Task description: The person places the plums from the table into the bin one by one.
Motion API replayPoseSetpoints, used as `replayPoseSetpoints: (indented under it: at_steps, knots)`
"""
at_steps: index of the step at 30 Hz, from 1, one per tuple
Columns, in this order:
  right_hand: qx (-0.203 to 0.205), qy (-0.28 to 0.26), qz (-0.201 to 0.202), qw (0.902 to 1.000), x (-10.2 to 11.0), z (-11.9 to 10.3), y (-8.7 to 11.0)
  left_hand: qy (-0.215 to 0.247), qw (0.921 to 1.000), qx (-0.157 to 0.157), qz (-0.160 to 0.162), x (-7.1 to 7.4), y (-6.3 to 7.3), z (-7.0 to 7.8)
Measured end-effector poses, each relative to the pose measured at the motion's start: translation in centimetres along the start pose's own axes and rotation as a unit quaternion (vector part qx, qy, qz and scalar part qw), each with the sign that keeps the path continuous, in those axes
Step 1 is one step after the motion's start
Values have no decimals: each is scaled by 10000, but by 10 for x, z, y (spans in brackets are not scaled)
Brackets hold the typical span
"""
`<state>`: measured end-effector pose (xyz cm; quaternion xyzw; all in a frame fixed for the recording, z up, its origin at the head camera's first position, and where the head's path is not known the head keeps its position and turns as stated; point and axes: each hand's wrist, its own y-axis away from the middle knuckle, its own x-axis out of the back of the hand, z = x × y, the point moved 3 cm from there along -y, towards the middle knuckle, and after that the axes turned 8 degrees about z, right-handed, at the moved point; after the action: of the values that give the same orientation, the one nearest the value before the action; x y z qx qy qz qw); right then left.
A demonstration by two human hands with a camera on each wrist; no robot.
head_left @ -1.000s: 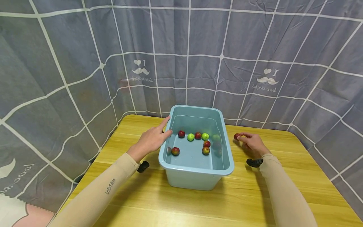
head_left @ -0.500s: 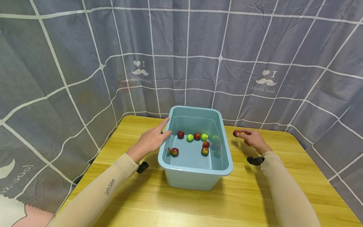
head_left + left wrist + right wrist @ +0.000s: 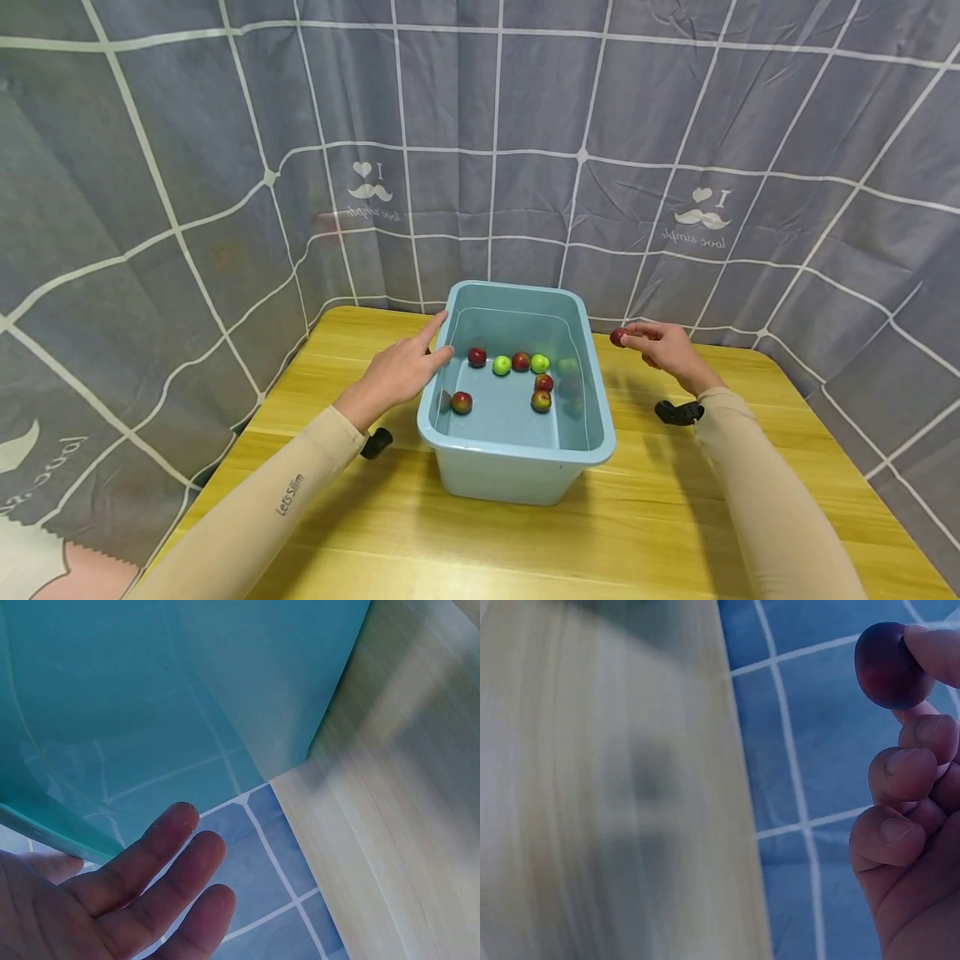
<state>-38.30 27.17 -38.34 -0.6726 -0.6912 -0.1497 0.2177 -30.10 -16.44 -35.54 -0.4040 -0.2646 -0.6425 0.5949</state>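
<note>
A light blue plastic tub [image 3: 517, 454] stands on the table, with several small red apples [image 3: 461, 402] and green apples [image 3: 502, 365] scattered over its floor. At the tub's left rim rests my left hand [image 3: 397, 367], thumb and index finger extended over the edge. The left wrist view shows the other fingers [image 3: 202, 859], loosely extended outside the tub wall. To the right of the tub, my right hand [image 3: 667, 350] pinches a small dark red apple [image 3: 889, 666] between thumb and index finger. Its remaining fingers [image 3: 900, 772] curl in toward the palm.
The wooden table [image 3: 360, 533] reaches back to a grey curtain [image 3: 450, 108] with white grid lines, which also hangs at both sides. Black wrist devices [image 3: 678, 412] sit under both wrists.
My right hand has lifted the dark red apple off the table and moved it slightly away from me and to the left. My left hand stays at the tub rim.
</note>
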Motion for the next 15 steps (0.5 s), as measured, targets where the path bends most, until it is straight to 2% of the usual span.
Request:
replayPoseSetpoints:
  at_steps: [8,15]
  knots:
    - [404,411,-39,9983,3,-25,-1,4,10000,5,-33,-1,-1,0]
    - [655,507,-75,9965,1,-55,3,-1,10000,-2,-3,-1,-2,-2]
